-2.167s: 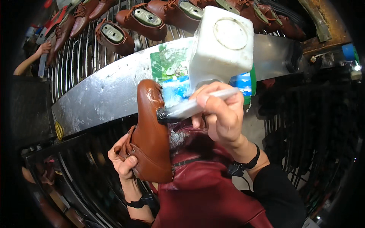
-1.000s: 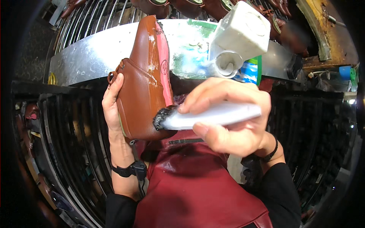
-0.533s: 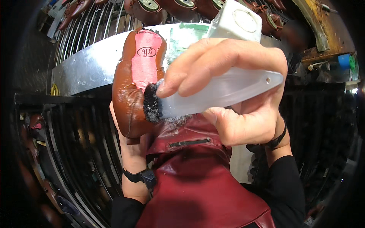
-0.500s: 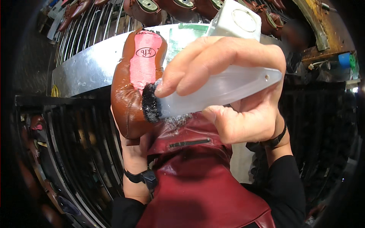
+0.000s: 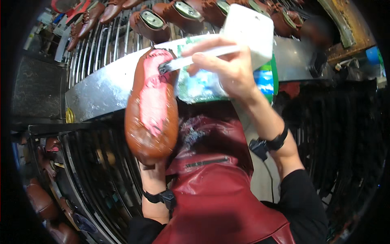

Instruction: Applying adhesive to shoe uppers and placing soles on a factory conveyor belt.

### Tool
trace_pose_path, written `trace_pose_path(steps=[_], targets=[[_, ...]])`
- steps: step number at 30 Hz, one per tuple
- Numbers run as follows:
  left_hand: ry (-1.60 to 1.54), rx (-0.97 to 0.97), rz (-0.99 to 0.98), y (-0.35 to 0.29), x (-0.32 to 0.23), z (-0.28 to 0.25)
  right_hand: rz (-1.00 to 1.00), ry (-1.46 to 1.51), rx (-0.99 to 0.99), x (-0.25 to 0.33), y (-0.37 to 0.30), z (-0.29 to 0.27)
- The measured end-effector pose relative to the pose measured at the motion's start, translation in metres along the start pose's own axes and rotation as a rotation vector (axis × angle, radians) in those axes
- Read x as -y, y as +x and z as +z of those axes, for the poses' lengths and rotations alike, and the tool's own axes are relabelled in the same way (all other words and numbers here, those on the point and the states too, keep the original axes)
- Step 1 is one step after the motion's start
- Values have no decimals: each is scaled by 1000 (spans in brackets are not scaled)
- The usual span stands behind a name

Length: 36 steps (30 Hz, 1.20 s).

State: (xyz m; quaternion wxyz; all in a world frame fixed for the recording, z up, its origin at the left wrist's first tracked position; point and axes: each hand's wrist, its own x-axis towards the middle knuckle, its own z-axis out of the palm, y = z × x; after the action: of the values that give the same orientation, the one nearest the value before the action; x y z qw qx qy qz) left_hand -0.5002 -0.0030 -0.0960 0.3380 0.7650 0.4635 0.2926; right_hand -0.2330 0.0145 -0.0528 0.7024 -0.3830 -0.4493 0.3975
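Observation:
A brown leather shoe upper [image 5: 134,116], stretched into a shoe shape, is held bottom side up with a pink, wet-looking strip [image 5: 154,101] along its underside. My left hand [image 5: 151,171] supports it from beneath. Only the wrist and heel of that hand show; its fingers are hidden behind the shoe. Pinched in my right hand [image 5: 235,71] is a brush [image 5: 180,63] with a whitish translucent handle. Its short black bristles touch the pink strip near the far, narrower end. The right hand is slightly blurred.
A metal bench [image 5: 97,91] stretches ahead, bearing a white block-shaped container [image 5: 250,34] and a green-and-blue plastic sheet [image 5: 203,87]. Brown shoes [image 5: 150,26] line the slatted rack behind. Dark racks stand on both sides. I wear a dark red apron [image 5: 219,187].
The brush has moved from the near, wider part of the underside to its far end, my right hand going away from me. The shoe has swung slightly and more pink shows.

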Motion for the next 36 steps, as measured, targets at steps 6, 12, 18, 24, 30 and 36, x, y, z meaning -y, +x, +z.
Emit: trace_pose_path(steps=[6, 12, 18, 24, 30, 36], targets=[[-1145, -265, -281, 60, 15, -59, 399, 440, -312, -19, -82, 50], [-453, -470, -81, 212, 68, -95, 262, 341, -584, -18, -77, 41], [674, -340, -434, 391, 83, -95, 196, 238, -586, -13, -71, 27], [766, -148, -433, 407, 88, -73, 210, 304, -653, -12, -61, 26], [514, -296, -88, 229, -36, -173, 178, 326, -590, -15, -72, 20], [1661, -641, -376, 42, -165, -440, 154, 363, -570, -3, -103, 9]])
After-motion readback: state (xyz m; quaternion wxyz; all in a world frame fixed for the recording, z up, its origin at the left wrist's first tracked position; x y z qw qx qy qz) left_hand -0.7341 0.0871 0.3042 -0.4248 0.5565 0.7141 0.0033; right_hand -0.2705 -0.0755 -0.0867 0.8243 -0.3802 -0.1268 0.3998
